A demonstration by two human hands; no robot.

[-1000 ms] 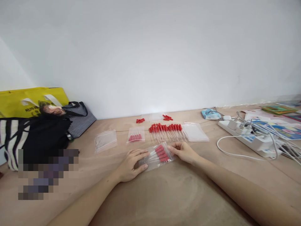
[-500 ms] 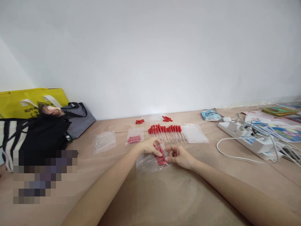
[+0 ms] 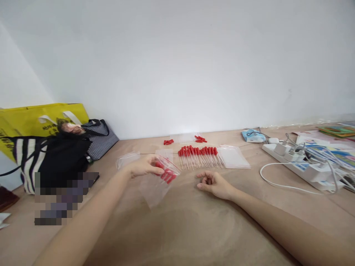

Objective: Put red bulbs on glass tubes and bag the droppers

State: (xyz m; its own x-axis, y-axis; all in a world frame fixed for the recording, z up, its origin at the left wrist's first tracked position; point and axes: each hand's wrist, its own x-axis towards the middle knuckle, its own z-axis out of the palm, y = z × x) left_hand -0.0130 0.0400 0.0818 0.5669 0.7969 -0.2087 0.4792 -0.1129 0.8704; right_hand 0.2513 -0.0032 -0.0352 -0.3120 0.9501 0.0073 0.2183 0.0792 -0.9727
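Observation:
A clear zip bag (image 3: 158, 190) with several red-bulbed droppers (image 3: 168, 175) inside is pinched by my left hand (image 3: 149, 165), tilted in the air left of centre. My right hand (image 3: 215, 184) rests near the table's middle, fingers loosely curled and apart from the thumb, holding nothing. Beyond it lies a row of thin clear droppers with red bulbs (image 3: 197, 151). A stack of clear zip bags (image 3: 234, 157) lies at the row's right end. Behind my left hand, another clear bag (image 3: 165, 152) is partly hidden.
Loose red bulbs (image 3: 200, 139) and a second small pile (image 3: 168, 142) lie near the wall. Flat clear bags (image 3: 127, 159) lie to the left. A power strip (image 3: 299, 166) with white cables and a blue mask (image 3: 253, 136) are on the right; a black bag (image 3: 61, 159) stands left.
My left hand has carried the filled zip bag leftward, away from my right hand. My right hand has let go of it and stays near the middle.

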